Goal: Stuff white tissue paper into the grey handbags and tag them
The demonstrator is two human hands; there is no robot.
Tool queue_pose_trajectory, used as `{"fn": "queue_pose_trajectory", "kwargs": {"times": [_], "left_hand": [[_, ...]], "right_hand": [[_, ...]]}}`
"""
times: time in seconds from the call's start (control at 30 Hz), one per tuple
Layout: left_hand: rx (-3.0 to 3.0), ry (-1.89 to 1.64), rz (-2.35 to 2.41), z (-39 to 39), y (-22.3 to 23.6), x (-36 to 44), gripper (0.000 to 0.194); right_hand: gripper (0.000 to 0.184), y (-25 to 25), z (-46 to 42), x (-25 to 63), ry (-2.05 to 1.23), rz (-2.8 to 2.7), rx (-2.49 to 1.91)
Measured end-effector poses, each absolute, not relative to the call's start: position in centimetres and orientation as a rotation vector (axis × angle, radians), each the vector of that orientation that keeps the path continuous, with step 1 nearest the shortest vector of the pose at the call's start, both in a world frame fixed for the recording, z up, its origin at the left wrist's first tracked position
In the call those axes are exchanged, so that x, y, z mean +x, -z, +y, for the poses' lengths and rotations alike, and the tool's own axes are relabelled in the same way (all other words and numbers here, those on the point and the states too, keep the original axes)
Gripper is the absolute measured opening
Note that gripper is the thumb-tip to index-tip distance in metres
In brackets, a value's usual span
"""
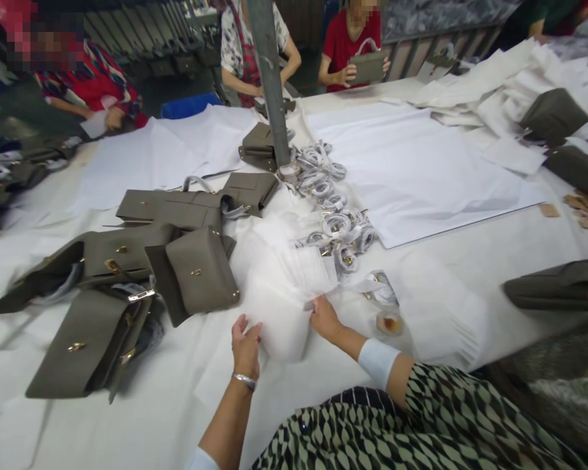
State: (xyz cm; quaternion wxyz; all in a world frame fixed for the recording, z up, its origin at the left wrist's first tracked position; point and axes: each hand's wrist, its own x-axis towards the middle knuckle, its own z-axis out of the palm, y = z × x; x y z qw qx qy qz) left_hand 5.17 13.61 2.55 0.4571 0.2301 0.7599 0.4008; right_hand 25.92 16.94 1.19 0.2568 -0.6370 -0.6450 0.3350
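Observation:
My left hand and my right hand both grip a crumpled sheet of white tissue paper near the front edge of a white-covered table. The paper is blurred between the hands. Just left of it stands a grey-brown handbag with gold clasps, one of several lying in a heap. Behind the paper lies a pile of wrapped bag straps.
A grey post rises from mid-table. Large white paper sheets cover the far side. Other people work at the far edge; one in red holds a handbag. More bags lie at right and far right.

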Motion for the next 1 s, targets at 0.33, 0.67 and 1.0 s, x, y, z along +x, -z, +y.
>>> {"fn": "queue_pose_trajectory", "kwargs": {"times": [0.33,0.67,1.0], "left_hand": [[0.929,-0.930,2.110,16.4,-2.8,4.1,0.059],[1.364,-0.708,2.453,6.8,0.0,-0.6,0.057],[1.415,-0.434,2.702,7.1,0.3,-4.8,0.063]], "right_hand": [[0.037,-3.9,14.1,30.6,-0.908,-1.864,-1.725],[0.046,-5.8,16.2,39.3,-0.561,-2.183,-2.241],[0.018,-14.1,32.6,40.9,-1.067,-1.701,-2.052]]}}
